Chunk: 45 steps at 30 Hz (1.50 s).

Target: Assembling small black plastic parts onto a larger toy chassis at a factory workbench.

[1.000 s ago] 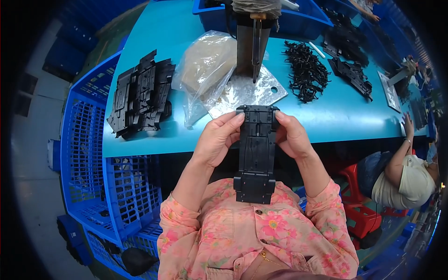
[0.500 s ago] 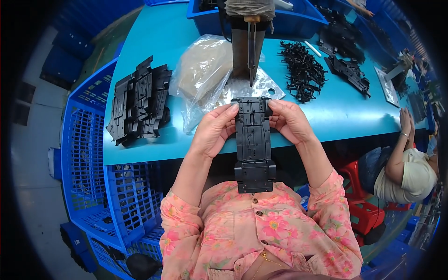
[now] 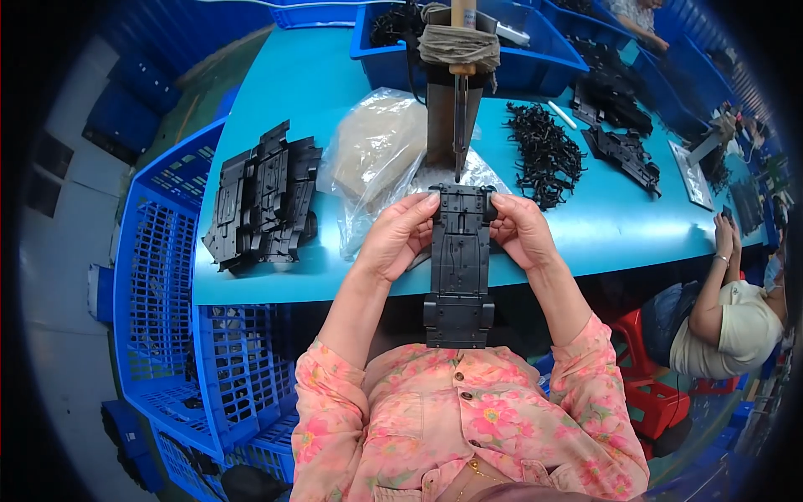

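Observation:
Between my hands is a long black plastic chassis plate (image 3: 460, 259), its far end close below the tip of an upright tool on a stand (image 3: 459, 134). My left hand (image 3: 400, 234) grips the plate's far left corner, thumb on top. At the far right corner my right hand (image 3: 523, 230) pinches it the same way. The fingers under the plate are partly hidden. The plate's near end reaches back over the table's edge toward my shirt. Behind the far end lies a shiny metal base (image 3: 485, 171), partly covered by a clear plastic bag (image 3: 376, 138).
Stacked black chassis plates (image 3: 266, 201) lie at the left of the blue-green table (image 3: 351, 293). Small black parts (image 3: 545, 155) are heaped at the right, near a white stick (image 3: 562, 115). A blue bin (image 3: 535, 71) stands behind, blue crates (image 3: 159, 284) at left. A co-worker (image 3: 728, 322) sits at right.
The table and tool appear lower in the picture as the view shifts. The chassis plate stays in both hands, its far end still near the tool's tip.

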Tool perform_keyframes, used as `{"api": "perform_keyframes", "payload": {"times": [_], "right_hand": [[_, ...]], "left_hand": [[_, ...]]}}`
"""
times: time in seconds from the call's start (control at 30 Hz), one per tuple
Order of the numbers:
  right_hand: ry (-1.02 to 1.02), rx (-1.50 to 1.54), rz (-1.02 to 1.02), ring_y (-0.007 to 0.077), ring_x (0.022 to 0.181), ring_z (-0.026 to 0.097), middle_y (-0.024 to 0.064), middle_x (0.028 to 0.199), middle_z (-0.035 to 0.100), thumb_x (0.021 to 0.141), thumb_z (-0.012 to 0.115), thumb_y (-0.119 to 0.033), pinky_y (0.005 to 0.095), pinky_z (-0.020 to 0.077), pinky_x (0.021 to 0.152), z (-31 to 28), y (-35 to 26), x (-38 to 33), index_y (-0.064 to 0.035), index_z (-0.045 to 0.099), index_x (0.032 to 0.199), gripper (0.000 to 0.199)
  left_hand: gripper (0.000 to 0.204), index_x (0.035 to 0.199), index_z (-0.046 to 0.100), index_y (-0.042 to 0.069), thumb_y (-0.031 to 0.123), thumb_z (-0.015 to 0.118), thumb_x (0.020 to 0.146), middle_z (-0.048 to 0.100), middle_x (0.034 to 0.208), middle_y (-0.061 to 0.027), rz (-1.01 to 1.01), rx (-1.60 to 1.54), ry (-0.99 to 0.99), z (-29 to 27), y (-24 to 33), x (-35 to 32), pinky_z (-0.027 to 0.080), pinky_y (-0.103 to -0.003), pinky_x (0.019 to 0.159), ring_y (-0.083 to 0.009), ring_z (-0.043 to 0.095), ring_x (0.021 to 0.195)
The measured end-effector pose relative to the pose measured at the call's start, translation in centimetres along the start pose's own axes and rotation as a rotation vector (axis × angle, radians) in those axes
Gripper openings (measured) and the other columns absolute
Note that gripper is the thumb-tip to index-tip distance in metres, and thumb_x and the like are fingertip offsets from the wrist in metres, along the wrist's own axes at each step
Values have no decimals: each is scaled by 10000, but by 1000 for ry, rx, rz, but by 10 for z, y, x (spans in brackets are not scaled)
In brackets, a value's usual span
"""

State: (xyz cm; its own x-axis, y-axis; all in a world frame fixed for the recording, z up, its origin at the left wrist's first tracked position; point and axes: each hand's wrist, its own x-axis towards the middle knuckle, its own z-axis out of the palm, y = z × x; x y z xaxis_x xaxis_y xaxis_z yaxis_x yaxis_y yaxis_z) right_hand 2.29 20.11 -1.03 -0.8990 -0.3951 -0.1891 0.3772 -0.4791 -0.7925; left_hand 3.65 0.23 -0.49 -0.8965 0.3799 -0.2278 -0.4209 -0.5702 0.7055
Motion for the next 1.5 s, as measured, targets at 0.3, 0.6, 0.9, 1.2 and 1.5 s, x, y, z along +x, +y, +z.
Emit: {"api": "perform_keyframes", "payload": {"times": [0.3,0.6,0.9,1.2,1.5], "right_hand": [[-63,74,-94,69,608,499,38,746,569,794,544,-183,192,399,532,-4,-2,2,-16,529,782,168],[-20,8,-161,27,520,399,-5,664,524,790,558,-201,148,320,474,4,-7,-3,-37,526,725,179],[60,-111,-231,-21,432,271,-55,617,457,781,552,-248,110,165,361,7,-1,-1,-96,456,675,209],[-9,-22,-239,23,499,383,5,677,539,772,578,-214,146,269,430,4,-2,-4,-21,538,737,200],[1,-16,-207,21,515,410,12,688,553,764,593,-214,130,271,433,1,-2,-4,-2,559,793,217]], "left_hand": [[192,939,523,52,176,569,800,587,800,-2,25,-65,-65,0,-2,11,445,-177,616,-52,552,672],[187,932,532,56,169,581,791,587,795,9,32,-128,-79,5,-1,8,445,-177,620,-41,544,671],[209,952,520,16,134,579,790,579,819,-21,62,-156,-185,-2,-1,12,439,-153,596,-42,539,693],[263,1005,513,-17,102,582,781,582,868,-51,117,-181,-208,0,-5,13,465,-175,616,-79,559,737],[278,1017,511,-31,98,581,780,583,895,-66,120,-182,-220,-2,-5,13,481,-194,642,-99,571,766]]}}
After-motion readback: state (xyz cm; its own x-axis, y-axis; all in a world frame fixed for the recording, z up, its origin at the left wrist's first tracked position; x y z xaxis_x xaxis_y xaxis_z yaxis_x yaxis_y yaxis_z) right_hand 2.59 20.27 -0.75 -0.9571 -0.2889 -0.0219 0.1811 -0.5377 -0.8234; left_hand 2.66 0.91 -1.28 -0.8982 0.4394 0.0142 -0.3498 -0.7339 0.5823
